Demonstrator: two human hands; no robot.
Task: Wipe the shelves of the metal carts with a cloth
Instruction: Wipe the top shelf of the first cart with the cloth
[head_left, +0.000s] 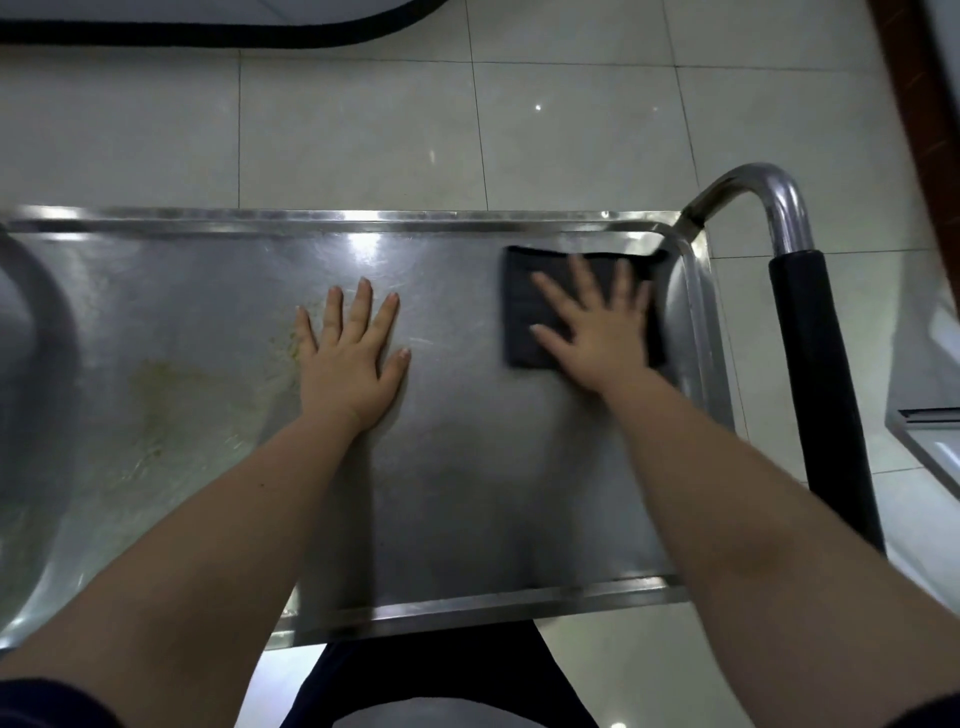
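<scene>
A yellowish stain (171, 395) marks the left of the steel cart's top shelf (467, 493). The left hand (353, 358) rests flat mid-shelf, fingers straight, holding nothing. Farther, the right hand (597, 332) presses the dark cloth (522, 291) with spread fingers into the far right corner. Wiping is in hand; next the cloth probably must sweep left toward the stain.

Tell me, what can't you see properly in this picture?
In the head view:
The cart's lower shelves, hidden beneath the shiny steel top shelf.
Much of the dark square cloth, covered by the flat right hand and motion-blurred.
The shelf's left end, cut off by the picture edge.
The yellowish stain, too faint to identify.
</scene>
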